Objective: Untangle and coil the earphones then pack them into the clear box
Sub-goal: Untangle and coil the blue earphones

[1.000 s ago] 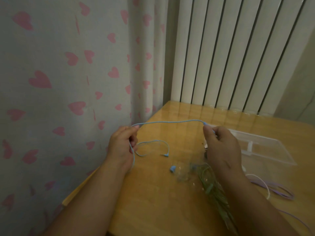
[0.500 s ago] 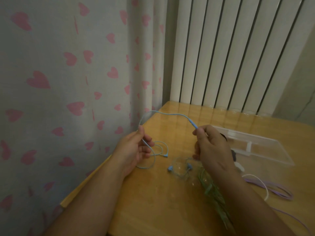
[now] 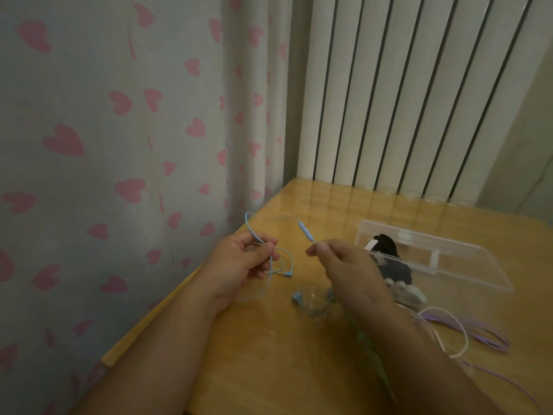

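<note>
On the wooden table (image 3: 263, 363), white and purple cords (image 3: 462, 339) lie loose at the near right. A little farther off, a blue earbud (image 3: 297, 298) rests on the wood between the two wrists. Above it, the left hand (image 3: 239, 265) curls its fingers round a loop of the blue earphones cable (image 3: 250, 227). The right hand (image 3: 350, 271) pinches the same cable just below its inline control (image 3: 305, 230). Beyond the right hand lies the clear box (image 3: 466, 265), with a black-and-white thing (image 3: 386, 245) at its left end; whether that sits inside, I cannot tell.

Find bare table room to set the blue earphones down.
Bare: table far corner, between curtain and clear box; also the near strip between the forearms. Crowded: right of the right hand, white cable and purple cable.
</note>
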The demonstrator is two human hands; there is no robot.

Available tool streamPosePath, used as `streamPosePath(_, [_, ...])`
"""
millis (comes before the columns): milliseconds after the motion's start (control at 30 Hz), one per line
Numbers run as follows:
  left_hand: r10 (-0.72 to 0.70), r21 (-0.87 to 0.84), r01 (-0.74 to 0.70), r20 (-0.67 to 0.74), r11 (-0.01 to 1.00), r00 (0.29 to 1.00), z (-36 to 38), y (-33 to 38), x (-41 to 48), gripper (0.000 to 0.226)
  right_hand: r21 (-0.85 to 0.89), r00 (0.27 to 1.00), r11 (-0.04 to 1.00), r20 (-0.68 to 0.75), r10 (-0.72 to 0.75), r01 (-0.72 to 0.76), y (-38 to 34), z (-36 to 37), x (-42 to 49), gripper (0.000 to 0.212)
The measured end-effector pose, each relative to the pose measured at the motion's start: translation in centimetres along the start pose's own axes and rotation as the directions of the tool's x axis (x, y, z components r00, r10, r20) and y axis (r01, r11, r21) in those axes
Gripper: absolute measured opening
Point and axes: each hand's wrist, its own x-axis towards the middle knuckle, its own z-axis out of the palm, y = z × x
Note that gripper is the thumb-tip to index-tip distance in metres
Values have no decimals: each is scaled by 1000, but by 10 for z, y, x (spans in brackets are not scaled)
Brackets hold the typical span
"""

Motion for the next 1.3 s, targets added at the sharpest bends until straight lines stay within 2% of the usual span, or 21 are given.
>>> streamPosePath(67, [-12,-65,14,25,998,1000,1,0,-1,10,21,995,995,28,92,-92,2,2,3,35])
streamPosePath(167, [-5,-140,16,76,990,997,0,1,-2,12,202,979,958,66,195,-205,3,4,6,30])
streamPosePath(267, [4,-180,11,85,984,996,1,2,-2,14,230,981,954,80,177,-192,0,6,6,22])
streamPosePath(400, [24,-213,-10,65,977,998,2,3,-2,15,216,975,957,145,167,-196,-3,9,2,23])
streamPosePath(467, [37,-223,-31,23,974,999,2,4,0,15,263,961,939,221,164,-220,-5,9,1,20])
streamPosePath(567, [64,-201,-87,-120,976,991,0,3,5,16,355,941,900,307,144,-254,-7,8,1,17])
streamPosePath(700, [51,-266,-140,-316,954,947,-10,2,13,21,414,965,887,234,114,-206,-5,2,3,20])
streamPosePath(900, [91,-243,-159,-268,957,959,-5,-1,12,19,538,916,754,337,217,-376,-9,1,2,20])
streamPosePath(1033, [108,-243,-187,-304,952,946,-8,0,13,18,522,876,727,420,238,-447,-9,1,-1,17])
streamPosePath(1100, [104,-252,-184,-301,950,948,-7,0,13,18,466,883,774,400,247,-428,-7,4,0,18])
streamPosePath(1200, [106,-264,-191,-306,945,946,-5,1,12,18,289,915,893,313,254,-346,-2,8,4,23])
streamPosePath(1300, [119,-288,-213,-312,934,943,-5,2,12,16,254,915,912,330,232,-323,-3,11,3,22])
